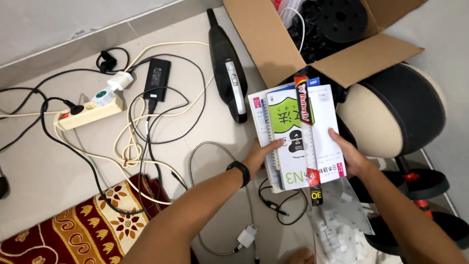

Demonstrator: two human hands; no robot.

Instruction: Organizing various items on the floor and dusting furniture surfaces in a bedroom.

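Head view looks straight down on both hands gripping one stack of books (pixel 298 142) above the floor. The left hand (pixel 259 157), with a black watch at its wrist, clamps the stack's left edge, thumb laid over the top cover and fingers hidden beneath; the right hand (pixel 348 157) holds the right edge the same way, thumb on top. Gripped at both sides, the loose pile stays squared and level, probably so nothing slips off. A ruler in its red and black sleeve (pixel 307 142) lies on top, pinned by nothing but its own weight. The stack's long axis runs away from the person, its far end pointing toward the open cardboard box (pixel 273 44) and nearly touching a flap; the ruler runs the same way, overhanging the near edge. Just left of the stack lies a black handheld vacuum (pixel 227 68), farther left a power strip (pixel 90 113) among tangled cables. A round black and cream stool (pixel 395 112) sits to the right, a clear plastic bag (pixel 342 220) below.
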